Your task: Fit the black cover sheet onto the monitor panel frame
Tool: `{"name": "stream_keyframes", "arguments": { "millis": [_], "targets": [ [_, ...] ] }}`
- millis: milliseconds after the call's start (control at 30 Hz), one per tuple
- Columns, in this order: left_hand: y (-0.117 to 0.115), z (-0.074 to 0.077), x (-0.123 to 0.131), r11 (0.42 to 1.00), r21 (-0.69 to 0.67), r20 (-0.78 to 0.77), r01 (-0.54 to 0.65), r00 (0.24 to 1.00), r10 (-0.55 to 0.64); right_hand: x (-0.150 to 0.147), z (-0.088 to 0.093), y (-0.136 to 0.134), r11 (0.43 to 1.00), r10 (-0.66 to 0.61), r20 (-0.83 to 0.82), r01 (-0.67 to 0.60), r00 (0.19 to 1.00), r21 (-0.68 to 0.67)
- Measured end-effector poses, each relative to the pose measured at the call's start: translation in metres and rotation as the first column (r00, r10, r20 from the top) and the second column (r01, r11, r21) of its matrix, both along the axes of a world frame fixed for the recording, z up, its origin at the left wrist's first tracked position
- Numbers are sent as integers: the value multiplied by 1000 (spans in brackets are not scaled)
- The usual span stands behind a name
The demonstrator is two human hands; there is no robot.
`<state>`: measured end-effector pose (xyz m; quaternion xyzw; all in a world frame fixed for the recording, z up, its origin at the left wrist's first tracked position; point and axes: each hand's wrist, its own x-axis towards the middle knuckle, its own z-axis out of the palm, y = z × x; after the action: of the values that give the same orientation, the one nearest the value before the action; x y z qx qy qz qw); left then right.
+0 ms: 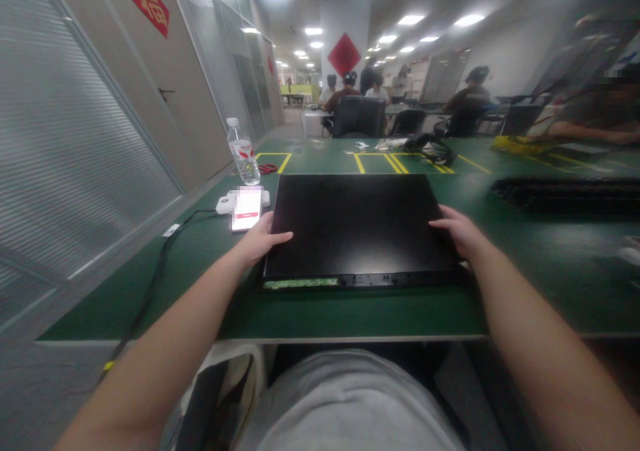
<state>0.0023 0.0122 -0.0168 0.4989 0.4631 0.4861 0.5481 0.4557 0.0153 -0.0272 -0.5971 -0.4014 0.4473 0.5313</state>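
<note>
A flat black panel (355, 221) lies over the green table (350, 314) in front of me, with a green circuit strip showing along its near left edge. My left hand (263, 239) grips the panel's left side, thumb on the top face and the other fingers partly hidden at the edge. On the opposite side my right hand (463, 233) holds the right edge the same way, its thumb over the top. Whether the panel touches the table cannot be made out.
Left of the panel are a lit phone (247, 207), a white power strip (225, 203) with a black cable, and a water bottle (244, 154). Red-handled scissors (268, 169) lie behind. Dark stacked parts (560, 194) stand at the right. People sit farther back.
</note>
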Motion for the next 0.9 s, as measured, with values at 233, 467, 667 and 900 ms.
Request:
{"name": "stream_keyframes", "arguments": {
  "millis": [233, 467, 667, 900],
  "targets": [
    [1, -2, -1, 1000, 8, -9, 12, 1000, -12, -1, 1, -1, 1000, 1, -13, -1, 1000, 8],
    [1, -1, 0, 1000, -7, 3, 27, 1000, -27, -1, 2, -1, 1000, -4, -22, 4, 1000, -3],
    [0, -1, 0, 1000, -14, -1, 21, 1000, -21, 2, -1, 1, 1000, 8, -26, -8, 1000, -9],
    [1, -2, -1, 1000, 0, -35, 29, 999, -29, 2, 0, 2, 998, -43, -28, 42, 999, -38]
  ]
}}
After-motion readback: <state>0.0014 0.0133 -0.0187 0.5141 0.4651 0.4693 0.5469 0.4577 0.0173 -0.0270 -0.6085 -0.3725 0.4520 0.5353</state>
